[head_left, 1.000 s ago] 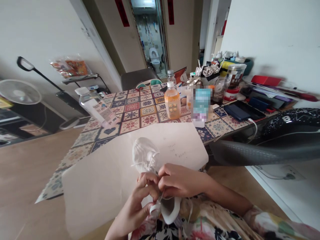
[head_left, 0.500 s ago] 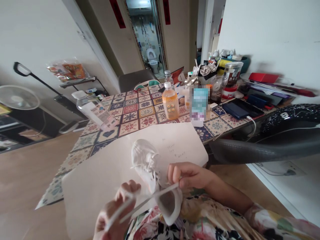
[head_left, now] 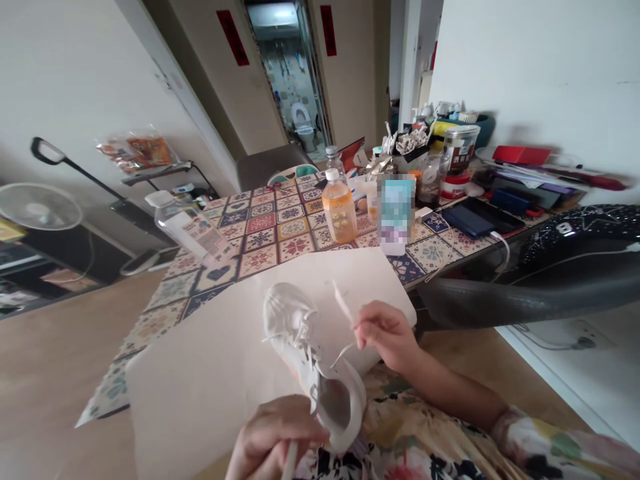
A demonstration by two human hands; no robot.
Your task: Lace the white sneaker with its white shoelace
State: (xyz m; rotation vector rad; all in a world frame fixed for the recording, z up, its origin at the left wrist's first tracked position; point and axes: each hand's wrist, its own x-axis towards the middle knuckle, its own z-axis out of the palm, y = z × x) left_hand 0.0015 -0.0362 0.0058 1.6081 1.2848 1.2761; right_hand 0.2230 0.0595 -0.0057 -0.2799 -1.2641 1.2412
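Observation:
A white lace-up shoe [head_left: 285, 313] rests on a large white sheet of paper [head_left: 200, 373], its toe pointing away and its opening toward my lap. White laces cross over its front part. My right hand [head_left: 385, 333] is to the right of the shoe, fingers pinched on a white shoelace [head_left: 344, 303] whose free end sticks up past the fingertips. My left hand [head_left: 280, 430] is beside the shoe's opening at the near left, closed on a white lace strand [head_left: 290, 460] that hangs below the fingers. The left fingertips are partly hidden.
Beyond the paper, a patterned tablecloth [head_left: 260, 257] bears an orange drink bottle [head_left: 339, 212], a tilted clear bottle [head_left: 187, 230] and a pixelated upright item [head_left: 395, 213]. Phones [head_left: 467, 219] and jars [head_left: 457, 157] are at the right, near a black chair [head_left: 525, 300].
My right hand has moved slightly up and right with its lace. My left hand has moved right, close to the shoe's opening. The lace stretched between the hands no longer shows taut.

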